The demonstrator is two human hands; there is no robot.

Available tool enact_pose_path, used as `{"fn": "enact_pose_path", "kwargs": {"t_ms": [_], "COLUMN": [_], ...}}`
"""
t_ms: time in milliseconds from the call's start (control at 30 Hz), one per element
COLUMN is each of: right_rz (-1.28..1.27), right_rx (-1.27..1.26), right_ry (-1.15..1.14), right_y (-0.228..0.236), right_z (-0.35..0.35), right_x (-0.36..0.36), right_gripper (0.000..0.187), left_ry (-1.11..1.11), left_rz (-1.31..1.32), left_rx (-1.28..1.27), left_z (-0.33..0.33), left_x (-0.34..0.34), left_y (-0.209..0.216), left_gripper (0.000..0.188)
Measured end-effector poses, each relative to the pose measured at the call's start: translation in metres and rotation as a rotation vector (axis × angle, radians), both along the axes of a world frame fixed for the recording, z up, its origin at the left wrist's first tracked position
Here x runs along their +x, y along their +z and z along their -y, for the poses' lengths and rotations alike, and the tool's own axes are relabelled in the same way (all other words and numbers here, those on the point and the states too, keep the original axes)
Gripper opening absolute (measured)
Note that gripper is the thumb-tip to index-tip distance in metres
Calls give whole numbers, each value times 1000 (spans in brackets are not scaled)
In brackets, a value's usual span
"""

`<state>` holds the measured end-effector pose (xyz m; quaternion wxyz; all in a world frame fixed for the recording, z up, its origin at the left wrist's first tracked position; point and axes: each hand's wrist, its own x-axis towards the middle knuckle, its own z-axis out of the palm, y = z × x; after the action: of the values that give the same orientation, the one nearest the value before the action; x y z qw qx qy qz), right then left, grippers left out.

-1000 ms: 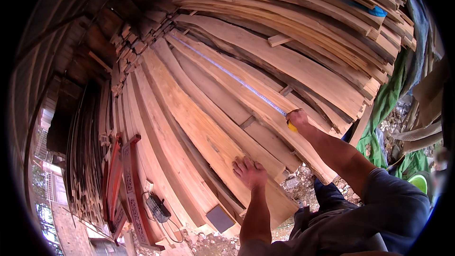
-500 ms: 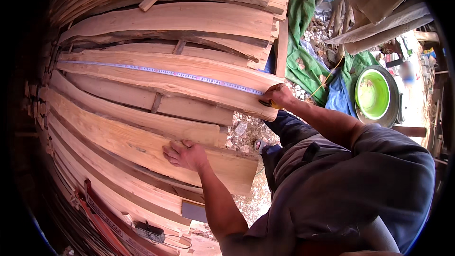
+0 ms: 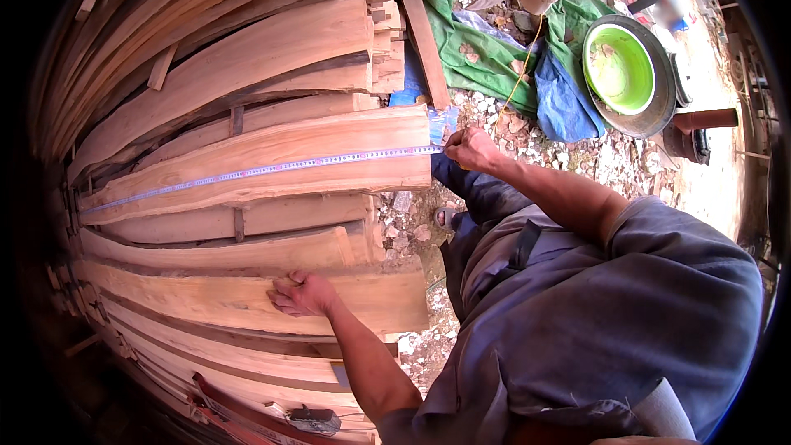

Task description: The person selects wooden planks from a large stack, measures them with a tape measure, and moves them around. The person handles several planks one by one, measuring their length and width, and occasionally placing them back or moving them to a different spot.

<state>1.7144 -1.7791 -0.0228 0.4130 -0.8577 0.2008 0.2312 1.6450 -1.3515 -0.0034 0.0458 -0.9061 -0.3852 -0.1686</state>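
We're measuring here, it seems: the pale tape [image 3: 264, 169] runs along the long plank [image 3: 395, 125], and our right hand [image 3: 472, 151], just past its near end, has fingers pinching the tape. Our left hand [image 3: 303, 294] rests on a lower board [image 3: 387, 295], fingers loosely spread. Next calls for a taut line and a reading at the edge. Our palm's contents are hidden; the far end fades into shadow.

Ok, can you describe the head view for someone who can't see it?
A person's right hand holds a tape measure stretched along a wooden board; the left hand touches another board. A green basin is at upper right.
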Motion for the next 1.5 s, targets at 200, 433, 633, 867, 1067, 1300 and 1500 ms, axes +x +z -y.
{"fn": "enact_pose_path", "kwargs": {"t_ms": [200,433,633,867,1067,1300,1500], "right_rz": [9,-33,-22,-123,-189,309,381], "right_rx": [32,113,53,85,985,372,127], "right_ry": [-31,-70,-42,-41,-119,420,621], "right_y": [-5,-7,-6,4,73,21,-11], "right_z": [2,1,3,-4,-48,-53,-54], "right_x": [-1,0,1,11,61,128,162], "right_gripper": [20,24,24,17,14,18,11], "left_ry": [5,-11,0,-51,-67,-66,64], "left_rz": [1,8,-8,29,53,80,54], "left_rx": [-12,-7,-29,-7,26,-47,-222], "left_z": [2,0,4,-3,1,-3,3], "left_x": [1,-1,1,-1,3,6,15], "left_y": [0,-3,3,-1,12,20,23], "left_gripper": [53,52,52,48,44,43,40]}}
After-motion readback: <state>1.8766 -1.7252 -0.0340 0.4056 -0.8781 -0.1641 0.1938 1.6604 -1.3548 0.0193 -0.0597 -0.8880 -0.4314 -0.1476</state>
